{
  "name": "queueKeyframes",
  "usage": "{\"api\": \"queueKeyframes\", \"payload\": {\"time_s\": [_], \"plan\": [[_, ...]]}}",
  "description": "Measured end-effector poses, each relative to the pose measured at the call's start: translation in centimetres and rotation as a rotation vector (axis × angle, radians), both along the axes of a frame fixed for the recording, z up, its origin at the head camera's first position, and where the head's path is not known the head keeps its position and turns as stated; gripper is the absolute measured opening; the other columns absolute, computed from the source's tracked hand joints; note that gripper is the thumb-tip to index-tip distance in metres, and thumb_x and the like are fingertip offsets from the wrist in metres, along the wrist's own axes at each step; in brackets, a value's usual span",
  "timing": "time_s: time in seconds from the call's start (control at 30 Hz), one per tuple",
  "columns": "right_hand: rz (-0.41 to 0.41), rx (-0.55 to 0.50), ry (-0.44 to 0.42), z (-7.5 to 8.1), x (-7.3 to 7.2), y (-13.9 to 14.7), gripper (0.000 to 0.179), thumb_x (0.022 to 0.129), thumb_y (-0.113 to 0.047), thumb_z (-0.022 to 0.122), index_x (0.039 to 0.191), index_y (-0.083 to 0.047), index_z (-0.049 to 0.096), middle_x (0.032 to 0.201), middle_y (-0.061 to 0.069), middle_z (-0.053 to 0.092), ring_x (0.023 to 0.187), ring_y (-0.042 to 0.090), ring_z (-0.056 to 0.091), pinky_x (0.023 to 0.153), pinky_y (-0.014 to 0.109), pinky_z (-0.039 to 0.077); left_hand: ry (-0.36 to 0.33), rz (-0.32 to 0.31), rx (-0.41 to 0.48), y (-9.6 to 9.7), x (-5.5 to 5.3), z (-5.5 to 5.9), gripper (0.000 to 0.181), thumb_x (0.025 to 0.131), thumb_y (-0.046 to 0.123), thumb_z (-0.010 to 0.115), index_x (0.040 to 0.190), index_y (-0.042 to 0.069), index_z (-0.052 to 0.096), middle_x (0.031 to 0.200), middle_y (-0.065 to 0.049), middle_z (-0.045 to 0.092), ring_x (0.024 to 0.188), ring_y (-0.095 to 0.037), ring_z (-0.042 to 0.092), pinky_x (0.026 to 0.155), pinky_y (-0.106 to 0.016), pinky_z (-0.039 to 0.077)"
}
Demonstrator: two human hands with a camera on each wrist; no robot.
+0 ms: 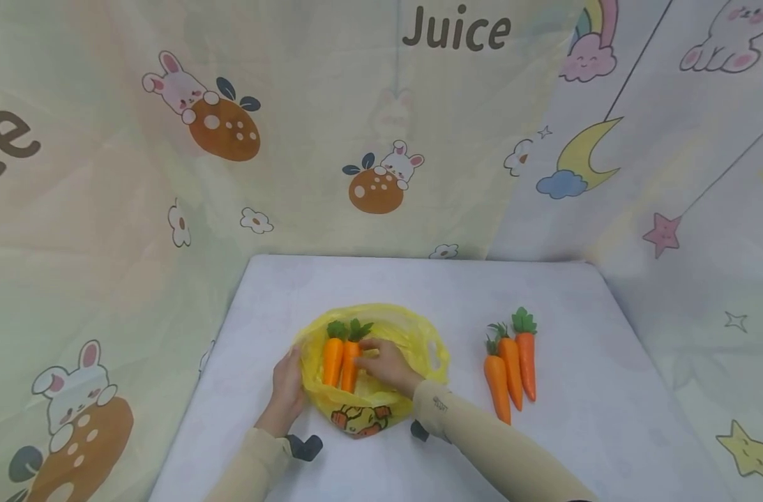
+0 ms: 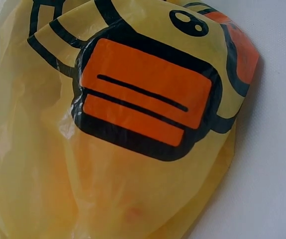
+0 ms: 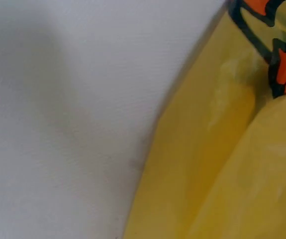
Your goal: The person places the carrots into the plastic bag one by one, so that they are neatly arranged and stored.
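Observation:
A yellow plastic bag lies with its mouth wide, a cartoon print on its near side. Two orange carrots with green tops lie side by side in it. At the bag's left rim my left hand holds the plastic. My right hand reaches in over the right side, its thumb and forefinger at the upper part of the right-hand carrot, which it pinches. In the left wrist view the printed bag fills most of the picture. Only the bag's side and white surface show in the right wrist view.
Right of the bag, three more carrots with leafy tops lie close together on the white table. Behind the table hangs a cloth printed with rabbits and flowers. Dark wrist straps show below the sleeves.

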State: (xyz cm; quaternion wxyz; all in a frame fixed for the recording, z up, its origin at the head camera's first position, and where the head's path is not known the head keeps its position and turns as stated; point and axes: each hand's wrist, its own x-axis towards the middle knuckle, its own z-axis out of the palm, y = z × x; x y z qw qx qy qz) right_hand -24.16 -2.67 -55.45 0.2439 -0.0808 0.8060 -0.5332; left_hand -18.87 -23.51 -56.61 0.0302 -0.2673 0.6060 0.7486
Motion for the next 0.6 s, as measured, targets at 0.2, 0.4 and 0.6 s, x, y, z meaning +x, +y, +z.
{"api": "queueKeyframes", "payload": {"time_s": [0.2, 0.4, 0.6], "plan": [[0.098, 0.01, 0.046, 0.7, 0.6, 1.0, 0.058, 0.097, -0.035, 0.07, 0.145, -0.006, 0.053, 0.147, 0.012, 0.053, 0.124, 0.031, 0.059, 0.096, 0.045, 0.055, -0.004, 0.01, -0.005, 0.0, 0.0, 0.0, 0.063, 0.111, 0.041, 0.032, 0.159, 0.001, 0.023, 0.164, -0.016, 0.026, 0.148, -0.031, 0.028, 0.121, -0.045, 0.027], [0.171, 0.053, 0.311, 3.4, 0.9, 4.1, 0.061, 0.098, -0.04, 0.068, 0.148, -0.009, 0.05, 0.148, 0.007, 0.051, 0.13, 0.029, 0.053, 0.1, 0.046, 0.053, -0.004, 0.005, -0.005, 0.0, 0.2, 0.2, 0.063, 0.111, 0.042, 0.032, 0.159, 0.001, 0.025, 0.163, -0.016, 0.027, 0.148, -0.031, 0.029, 0.12, -0.045, 0.028], [0.125, 0.306, 0.7, 6.7, 0.5, 8.2, 0.057, 0.095, -0.037, 0.072, 0.144, -0.011, 0.055, 0.145, 0.003, 0.054, 0.129, 0.024, 0.055, 0.101, 0.044, 0.052, 0.004, 0.01, 0.001, -0.2, 0.2, 0.4, 0.062, 0.111, 0.039, 0.032, 0.159, 0.001, 0.024, 0.164, -0.017, 0.026, 0.148, -0.032, 0.028, 0.12, -0.044, 0.027]]}}
